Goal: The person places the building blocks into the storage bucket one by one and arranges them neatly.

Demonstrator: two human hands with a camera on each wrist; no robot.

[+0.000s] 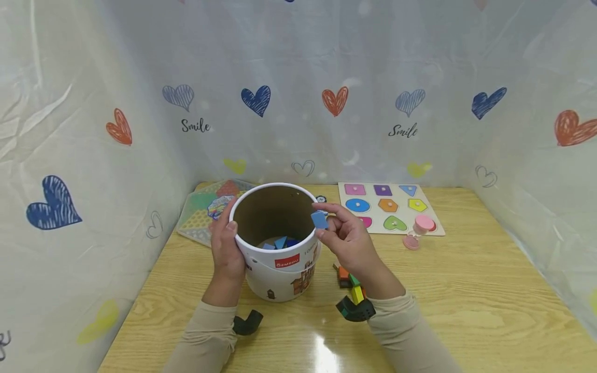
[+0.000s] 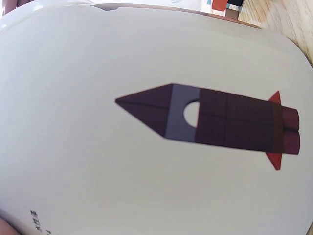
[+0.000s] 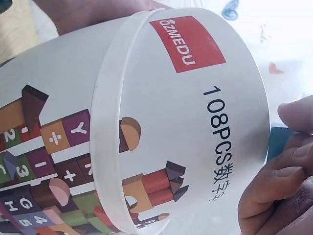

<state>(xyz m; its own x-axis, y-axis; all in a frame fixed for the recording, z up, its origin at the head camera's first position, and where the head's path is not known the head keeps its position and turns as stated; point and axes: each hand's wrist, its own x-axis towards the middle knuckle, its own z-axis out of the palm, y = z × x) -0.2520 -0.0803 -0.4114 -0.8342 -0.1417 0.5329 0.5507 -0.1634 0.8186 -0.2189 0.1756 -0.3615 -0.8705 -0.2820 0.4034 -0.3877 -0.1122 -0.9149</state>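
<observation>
A white bucket (image 1: 261,274) with printed block pictures stands on the table, its mouth tilted toward the head camera. My left hand (image 1: 228,248) grips its left rim, thumb over the edge. At the right rim my right hand (image 1: 350,235) pinches a blue block (image 1: 320,219) between thumb and fingers; the right wrist view shows only a sliver of that block (image 3: 281,139) beside the rim. Several blue blocks (image 1: 280,242) lie on the bucket's floor. The left wrist view is filled by the bucket's wall (image 2: 98,161) with a printed rocket.
Several coloured blocks (image 1: 356,294) lie under the right forearm. A shape puzzle board (image 1: 392,207) is at the back right, with a pink toy (image 1: 423,224) on its front edge. A hexagonal board of coloured pieces (image 1: 198,217) lies behind the bucket on the left.
</observation>
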